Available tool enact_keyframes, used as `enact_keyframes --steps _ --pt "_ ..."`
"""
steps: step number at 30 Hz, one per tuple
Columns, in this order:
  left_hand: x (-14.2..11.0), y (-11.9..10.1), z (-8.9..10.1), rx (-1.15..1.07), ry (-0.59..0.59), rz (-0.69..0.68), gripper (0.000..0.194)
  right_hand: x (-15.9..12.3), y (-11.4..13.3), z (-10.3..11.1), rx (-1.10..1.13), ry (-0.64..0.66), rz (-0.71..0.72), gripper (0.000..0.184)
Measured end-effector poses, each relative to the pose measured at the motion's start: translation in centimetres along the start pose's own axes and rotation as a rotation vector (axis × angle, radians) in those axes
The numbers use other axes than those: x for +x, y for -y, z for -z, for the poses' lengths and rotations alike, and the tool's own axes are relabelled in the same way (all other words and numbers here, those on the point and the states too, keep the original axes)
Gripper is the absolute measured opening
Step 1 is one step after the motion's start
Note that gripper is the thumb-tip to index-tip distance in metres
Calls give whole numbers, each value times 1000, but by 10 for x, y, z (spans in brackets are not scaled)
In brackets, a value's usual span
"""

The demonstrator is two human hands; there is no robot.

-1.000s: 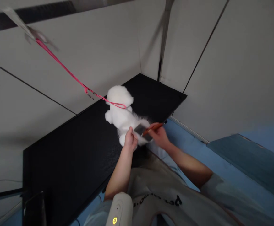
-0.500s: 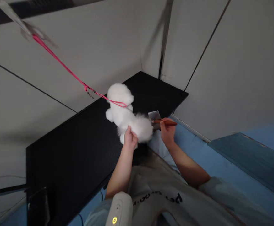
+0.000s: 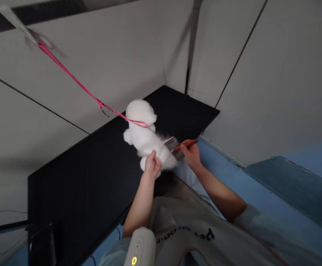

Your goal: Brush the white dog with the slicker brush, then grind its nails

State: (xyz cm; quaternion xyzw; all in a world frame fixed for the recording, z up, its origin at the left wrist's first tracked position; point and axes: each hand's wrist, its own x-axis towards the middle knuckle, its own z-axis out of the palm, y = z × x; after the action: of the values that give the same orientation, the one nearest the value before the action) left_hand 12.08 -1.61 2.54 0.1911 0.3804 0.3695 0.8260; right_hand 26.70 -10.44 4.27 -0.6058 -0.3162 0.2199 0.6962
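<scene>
A small fluffy white dog (image 3: pixel 143 135) stands on a black table (image 3: pixel 94 177), its head turned away from me. A pink leash (image 3: pixel 78 83) runs from its neck up to the upper left. My left hand (image 3: pixel 151 163) is closed on the fur at the dog's rear near side. In my right hand (image 3: pixel 191 154) I grip the orange handle of a slicker brush (image 3: pixel 174 147). The brush's grey pad lies against the fur on the dog's rear right side.
White wall panels rise behind the table, with a dark vertical pole (image 3: pixel 192 48) in the corner. The floor (image 3: pixel 260 192) to the right is blue. A white device with a lit yellow dot (image 3: pixel 140 247) hangs at my chest. A dark object (image 3: pixel 41 245) sits at the table's near left corner.
The brush swung out to the right of the dog half a second ago, then came back onto the rear fur. My left hand stayed on the dog's rear.
</scene>
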Motion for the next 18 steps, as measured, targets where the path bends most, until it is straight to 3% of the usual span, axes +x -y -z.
enact_keyframes --steps 2,3,6,7,8,11,12,15,16,18 --pt "-1 1 3 -27 19 -21 25 1 3 4 -21 -186 94 14" --pt "-2 2 4 -36 22 -14 27 -1 5 5 -30 -154 121 14" --pt "-5 2 4 -26 11 31 30 -8 7 3 -37 230 31 16" --pt "-7 2 4 -28 9 29 29 -9 7 3 -38 278 -9 16" --pt "-8 2 4 -33 14 21 29 -9 8 2 -36 235 -23 17" --pt "-11 1 5 -38 54 12 32 -8 10 3 -14 -87 88 15" --pt "-11 1 6 -30 57 23 33 -9 11 4 -10 -68 123 15" --pt "-11 1 9 -14 46 75 36 -13 11 4 -19 289 56 16" --pt "-11 0 10 -18 39 83 35 -14 10 4 -28 328 15 16" --pt "-11 -1 12 -17 55 99 34 -14 10 5 -33 155 9 15"
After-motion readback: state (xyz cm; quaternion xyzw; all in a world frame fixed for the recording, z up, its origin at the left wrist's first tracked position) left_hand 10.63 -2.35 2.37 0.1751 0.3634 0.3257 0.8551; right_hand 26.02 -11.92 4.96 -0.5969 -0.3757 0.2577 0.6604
